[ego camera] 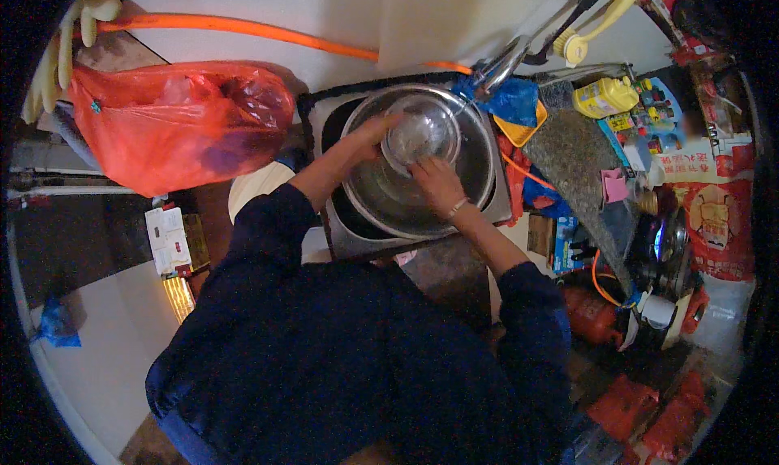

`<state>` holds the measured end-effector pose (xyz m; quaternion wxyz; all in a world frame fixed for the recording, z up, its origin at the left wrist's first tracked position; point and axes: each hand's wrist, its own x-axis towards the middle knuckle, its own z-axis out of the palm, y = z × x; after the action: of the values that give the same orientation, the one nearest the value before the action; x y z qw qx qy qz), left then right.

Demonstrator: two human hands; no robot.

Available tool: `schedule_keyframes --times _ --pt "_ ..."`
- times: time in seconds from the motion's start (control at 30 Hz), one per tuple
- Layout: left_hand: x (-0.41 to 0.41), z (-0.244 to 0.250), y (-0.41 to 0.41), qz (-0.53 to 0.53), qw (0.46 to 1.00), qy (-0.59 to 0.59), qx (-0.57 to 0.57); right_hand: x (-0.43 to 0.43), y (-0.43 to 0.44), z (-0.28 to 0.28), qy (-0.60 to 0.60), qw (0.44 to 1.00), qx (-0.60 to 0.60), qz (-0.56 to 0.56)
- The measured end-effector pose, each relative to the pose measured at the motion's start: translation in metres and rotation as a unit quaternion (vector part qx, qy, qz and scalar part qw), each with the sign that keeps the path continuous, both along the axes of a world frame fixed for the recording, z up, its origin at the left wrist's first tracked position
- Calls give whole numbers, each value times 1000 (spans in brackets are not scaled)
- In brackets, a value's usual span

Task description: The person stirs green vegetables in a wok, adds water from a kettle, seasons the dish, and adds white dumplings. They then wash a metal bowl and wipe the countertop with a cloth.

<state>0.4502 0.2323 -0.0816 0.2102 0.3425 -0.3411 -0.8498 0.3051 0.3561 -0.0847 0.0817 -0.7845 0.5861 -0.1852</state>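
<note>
A small shiny bowl (424,127) is held inside a wide metal basin (389,224). On the bowl's left side, my left hand (372,137) grips the rim. My right hand (437,186) is at its near edge, with the fingertips over the rim and partly hidden. The basin sits in a steel sink (504,212) and seems to hold some water. Above the basin's far right edge is a chrome faucet (508,66), whose outlet has something blue around it.
A full red plastic bag (188,127) lies left of the sink. To the right are a blue bag (514,103) in a yellow basket (523,130), and a yellow jug (605,97). An orange hose (261,28) runs along the wall. A yellow-handled brush (572,45) hangs near the faucet.
</note>
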Motion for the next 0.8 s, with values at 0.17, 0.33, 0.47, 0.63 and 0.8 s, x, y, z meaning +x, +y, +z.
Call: schedule_keyframes --times 0.17,0.33,0.47,0.63,0.8 --pt "-37 -34 9 62 997 31 39 37 -46 -5 -163 948 144 -233" --pt "6 4 -16 -104 987 20 120 -14 3 -13 57 989 -86 106" --pt "-35 2 28 149 988 -27 -4 21 -24 -2 -78 979 114 -151" --pt "-18 -8 12 44 990 -12 133 -7 -2 -10 -57 996 63 -33" --pt "-31 -23 20 30 991 -57 114 -33 -27 1 237 967 54 -72"
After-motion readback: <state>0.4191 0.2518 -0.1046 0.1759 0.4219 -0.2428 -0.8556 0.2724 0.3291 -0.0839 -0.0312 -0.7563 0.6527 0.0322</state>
